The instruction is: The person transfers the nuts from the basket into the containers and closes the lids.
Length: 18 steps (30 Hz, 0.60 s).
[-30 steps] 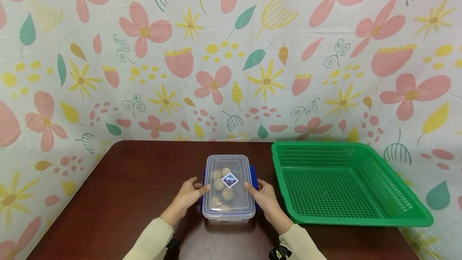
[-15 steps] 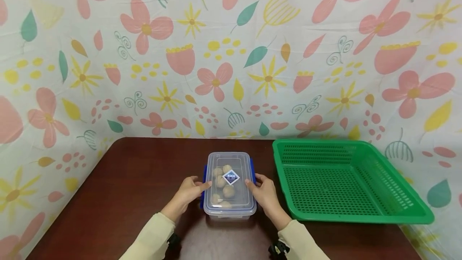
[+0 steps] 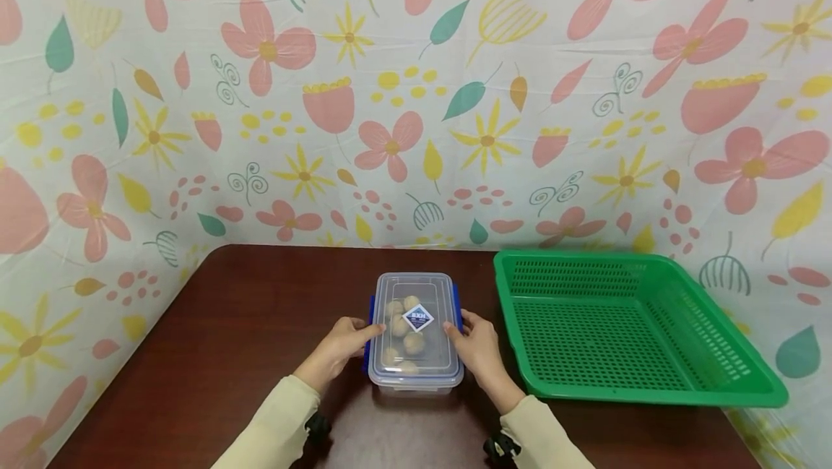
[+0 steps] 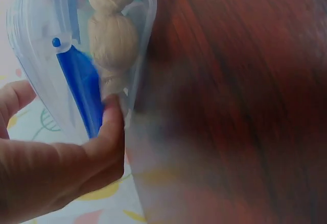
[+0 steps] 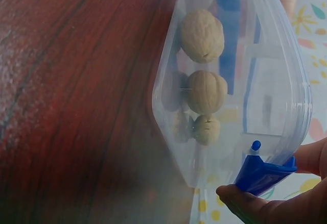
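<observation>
A clear plastic food container (image 3: 416, 368) with a lid and blue side clips stands in the middle of the head view. Several walnuts (image 5: 203, 35) show through its wall. My left hand (image 3: 339, 350) grips its left side, thumb on the lid's edge. In the left wrist view a finger lies at the lower end of the left blue clip (image 4: 82, 89). On the other side my right hand (image 3: 479, 352) grips the container, its thumb on the lid. The right blue clip (image 5: 263, 175) slants outward from the wall, with fingers against it.
A green perforated plastic basket (image 3: 650, 395) stands to the right of the container on the dark red-brown table (image 3: 214, 353). Behind the table hangs a flower-patterned cloth (image 3: 390, 93). A white diamond-shaped label (image 3: 418, 317) is on the lid.
The head view has shifted slightly. Both hands keep to the container's sides, and the left thumb reaches a little farther over the lid's edge.
</observation>
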Tool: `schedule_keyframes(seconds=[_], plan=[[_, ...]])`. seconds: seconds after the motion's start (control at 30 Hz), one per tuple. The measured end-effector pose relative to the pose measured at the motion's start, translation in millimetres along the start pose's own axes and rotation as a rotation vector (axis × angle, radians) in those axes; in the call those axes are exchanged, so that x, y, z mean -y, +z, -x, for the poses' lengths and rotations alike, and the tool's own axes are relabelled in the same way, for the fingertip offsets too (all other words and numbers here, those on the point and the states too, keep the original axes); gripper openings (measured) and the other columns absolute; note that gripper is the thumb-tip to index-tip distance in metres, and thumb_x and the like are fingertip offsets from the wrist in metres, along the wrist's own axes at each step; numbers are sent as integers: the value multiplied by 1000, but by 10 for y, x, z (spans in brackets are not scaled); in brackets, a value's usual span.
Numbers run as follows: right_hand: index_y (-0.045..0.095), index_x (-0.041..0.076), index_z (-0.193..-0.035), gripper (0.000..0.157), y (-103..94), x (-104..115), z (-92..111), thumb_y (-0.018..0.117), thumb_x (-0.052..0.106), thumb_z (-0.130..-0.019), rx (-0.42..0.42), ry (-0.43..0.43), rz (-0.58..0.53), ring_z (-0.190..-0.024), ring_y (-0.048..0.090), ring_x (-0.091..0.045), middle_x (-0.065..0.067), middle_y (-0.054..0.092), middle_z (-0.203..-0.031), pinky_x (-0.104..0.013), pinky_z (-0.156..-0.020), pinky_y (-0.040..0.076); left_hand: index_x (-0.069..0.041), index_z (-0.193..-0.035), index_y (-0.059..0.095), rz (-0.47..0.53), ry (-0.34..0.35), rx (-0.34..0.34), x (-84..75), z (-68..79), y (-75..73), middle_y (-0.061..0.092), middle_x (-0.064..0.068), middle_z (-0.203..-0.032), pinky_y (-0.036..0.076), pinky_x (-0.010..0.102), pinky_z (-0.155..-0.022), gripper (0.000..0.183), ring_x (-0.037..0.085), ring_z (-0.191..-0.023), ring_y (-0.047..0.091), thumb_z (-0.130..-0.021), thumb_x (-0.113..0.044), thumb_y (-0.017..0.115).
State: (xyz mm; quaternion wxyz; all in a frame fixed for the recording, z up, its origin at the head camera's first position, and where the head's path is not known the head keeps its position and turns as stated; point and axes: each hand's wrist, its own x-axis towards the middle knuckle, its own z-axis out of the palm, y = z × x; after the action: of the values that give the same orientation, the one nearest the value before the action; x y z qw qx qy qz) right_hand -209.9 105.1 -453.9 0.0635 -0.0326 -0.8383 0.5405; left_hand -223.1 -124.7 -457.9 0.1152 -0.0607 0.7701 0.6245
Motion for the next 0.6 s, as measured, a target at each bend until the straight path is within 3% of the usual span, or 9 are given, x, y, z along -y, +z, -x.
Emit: schedule_keyframes(seconds=[0.33, 0.6], plan=[[47, -19, -129, 50, -11, -2, -13, 65, 9, -91, 7, 5, 3, -114, 56, -45, -36, 52, -127, -50, -89, 50, 22, -119, 51, -224, 205, -133, -113, 59, 51, 64, 22, -95, 57, 37, -73, 52, 25, -82, 64, -83, -10, 72], [48, -23, -125, 47, -4, 24, -4, 64, 6, -90, 6, -115, 120, -104, 62, -44, -38, 57, -117, -49, -81, 55, 22, -114, 56, -407, 313, -194, -150, 90, 90, 58, 26, -97, 56, 40, -73, 48, 33, -88, 62, -81, -10, 72]])
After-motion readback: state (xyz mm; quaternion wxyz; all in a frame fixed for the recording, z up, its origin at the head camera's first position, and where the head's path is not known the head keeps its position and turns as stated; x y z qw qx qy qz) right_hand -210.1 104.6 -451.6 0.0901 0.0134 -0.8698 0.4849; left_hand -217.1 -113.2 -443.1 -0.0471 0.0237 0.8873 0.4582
